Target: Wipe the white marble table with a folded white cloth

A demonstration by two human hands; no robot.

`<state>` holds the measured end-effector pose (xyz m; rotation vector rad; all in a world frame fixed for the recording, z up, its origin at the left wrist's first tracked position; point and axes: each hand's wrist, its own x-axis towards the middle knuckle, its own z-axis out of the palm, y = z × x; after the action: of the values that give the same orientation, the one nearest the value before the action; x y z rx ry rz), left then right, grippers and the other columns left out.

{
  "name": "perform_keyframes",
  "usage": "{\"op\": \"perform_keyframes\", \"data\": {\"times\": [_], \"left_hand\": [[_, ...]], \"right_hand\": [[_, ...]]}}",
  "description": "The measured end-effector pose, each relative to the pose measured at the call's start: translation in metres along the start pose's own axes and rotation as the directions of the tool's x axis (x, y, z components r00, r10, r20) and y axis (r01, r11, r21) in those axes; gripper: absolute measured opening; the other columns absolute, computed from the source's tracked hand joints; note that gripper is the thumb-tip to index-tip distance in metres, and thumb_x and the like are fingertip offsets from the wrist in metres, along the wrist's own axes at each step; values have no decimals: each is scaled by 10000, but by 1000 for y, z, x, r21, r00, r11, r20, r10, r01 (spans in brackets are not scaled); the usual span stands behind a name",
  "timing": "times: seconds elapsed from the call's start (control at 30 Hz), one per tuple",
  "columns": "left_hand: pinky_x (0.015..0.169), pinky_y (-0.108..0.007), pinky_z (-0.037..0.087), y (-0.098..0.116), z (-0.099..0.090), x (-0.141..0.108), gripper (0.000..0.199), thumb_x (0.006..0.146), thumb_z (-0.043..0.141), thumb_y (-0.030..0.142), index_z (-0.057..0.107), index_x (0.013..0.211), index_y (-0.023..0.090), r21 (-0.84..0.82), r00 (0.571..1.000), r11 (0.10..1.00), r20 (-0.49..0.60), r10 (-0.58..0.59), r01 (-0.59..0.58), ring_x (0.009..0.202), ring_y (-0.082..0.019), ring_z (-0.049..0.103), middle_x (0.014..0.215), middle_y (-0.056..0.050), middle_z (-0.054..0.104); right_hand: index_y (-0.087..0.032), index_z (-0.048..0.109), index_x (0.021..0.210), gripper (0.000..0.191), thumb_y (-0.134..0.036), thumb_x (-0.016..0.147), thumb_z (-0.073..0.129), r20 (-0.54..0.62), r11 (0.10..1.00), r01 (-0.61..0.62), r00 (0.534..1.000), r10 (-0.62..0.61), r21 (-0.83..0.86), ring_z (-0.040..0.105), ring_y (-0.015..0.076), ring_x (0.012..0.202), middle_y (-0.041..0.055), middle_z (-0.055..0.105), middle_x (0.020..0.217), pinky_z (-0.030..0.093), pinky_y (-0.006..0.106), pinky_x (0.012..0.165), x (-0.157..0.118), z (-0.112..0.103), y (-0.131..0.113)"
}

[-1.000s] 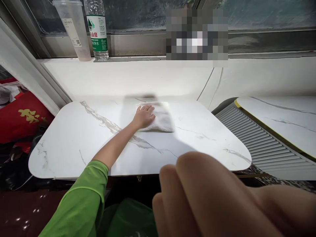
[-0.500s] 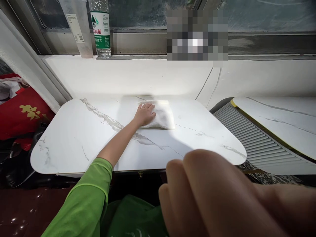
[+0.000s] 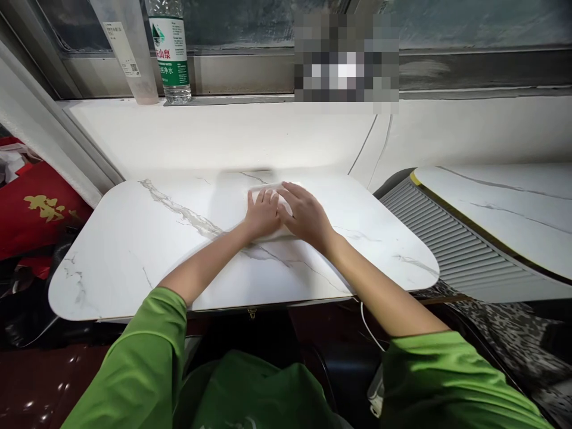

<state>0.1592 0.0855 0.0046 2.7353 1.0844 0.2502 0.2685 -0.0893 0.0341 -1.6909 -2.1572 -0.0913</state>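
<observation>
A folded white cloth lies on the white marble-patterned table, towards its back edge. My left hand rests flat on the cloth's left part, fingers stretched forward and a little apart. Against its right side, my right hand also lies over the cloth, with its fingers extended. Both hands are open, pressing from above rather than gripping. They cover most of the cloth, so only small parts of it show between and around them.
On the window ledge stand a water bottle and a tall translucent container. A red bag sits left of the table. To the right is a second marble-patterned table with a ribbed side. A white cable hangs below the front edge.
My right hand has moved from close in front of the camera, fingers curled, down onto the cloth beside my left hand. The left hand stays on the cloth.
</observation>
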Motion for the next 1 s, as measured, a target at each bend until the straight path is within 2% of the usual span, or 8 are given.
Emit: {"op": "perform_keyframes", "data": {"times": [0.17,0.27,0.37,0.5,0.67,0.77,0.87,1.0], "left_hand": [[1247,-568,8,51,2,-25,608,993,259,235,297,1501,-95,54,994,998,101,29,-34,1531,-374,124,1607,-278,250],[1253,-548,48,73,8,-35,610,995,265,269,312,1506,-60,6,982,992,146,124,-126,1534,-365,111,1621,-254,232],[1256,-531,69,81,17,-29,593,986,276,277,344,1498,-13,-38,972,980,126,200,-196,1535,-327,156,1617,-223,274],[1255,-517,99,74,26,18,583,976,272,262,333,1504,21,-31,966,971,100,238,-236,1526,-292,214,1614,-191,306],[1263,-455,98,49,27,114,581,982,272,242,315,1523,35,-6,975,979,96,202,-202,1518,-250,239,1625,-155,301],[1263,-445,90,37,26,155,583,992,258,232,294,1543,43,-4,987,991,88,137,-137,1524,-232,220,1637,-130,281],[1265,-437,94,32,26,169,579,1003,240,224,279,1557,64,-22,990,994,90,113,-111,1527,-221,211,1646,-103,265],[1267,-444,85,34,25,151,568,1002,257,232,316,1543,70,-31,992,993,55,111,-110,1523,-223,231,1634,-110,294]], "right_hand": [[-228,560,1411,563,-454,909,444,-25,988,-77,997,74,-130,561,369,1267,118,641,1354,470,557,1004,1,18,33],[-182,571,1400,536,-397,947,383,-19,970,-145,989,145,-194,561,356,1280,138,639,1357,469,543,1018,-6,20,56],[-88,579,1381,551,-324,978,287,-3,950,-204,978,210,-234,548,333,1308,179,612,1384,458,517,1051,-6,28,79],[-47,527,1419,566,-244,971,243,-19,941,-258,965,260,-221,475,282,1390,173,533,1470,360,502,1165,18,48,120],[-69,534,1416,559,-227,953,263,-31,920,-335,941,336,-206,450,274,1411,152,511,1492,323,502,1187,91,63,186],[-38,510,1429,566,-218,954,260,-9,911,-363,929,369,-197,429,277,1424,162,496,1502,311,485,1189,129,67,213],[-2,473,1448,575,-232,963,264,-4,906,-363,929,371,-219,364,299,1460,180,454,1529,306,489,1183,143,67,221],[-29,480,1445,559,-237,974,262,13,902,-339,935,356,-268,383,297,1448,173,446,1538,307,487,1180,133,62,203]]}}
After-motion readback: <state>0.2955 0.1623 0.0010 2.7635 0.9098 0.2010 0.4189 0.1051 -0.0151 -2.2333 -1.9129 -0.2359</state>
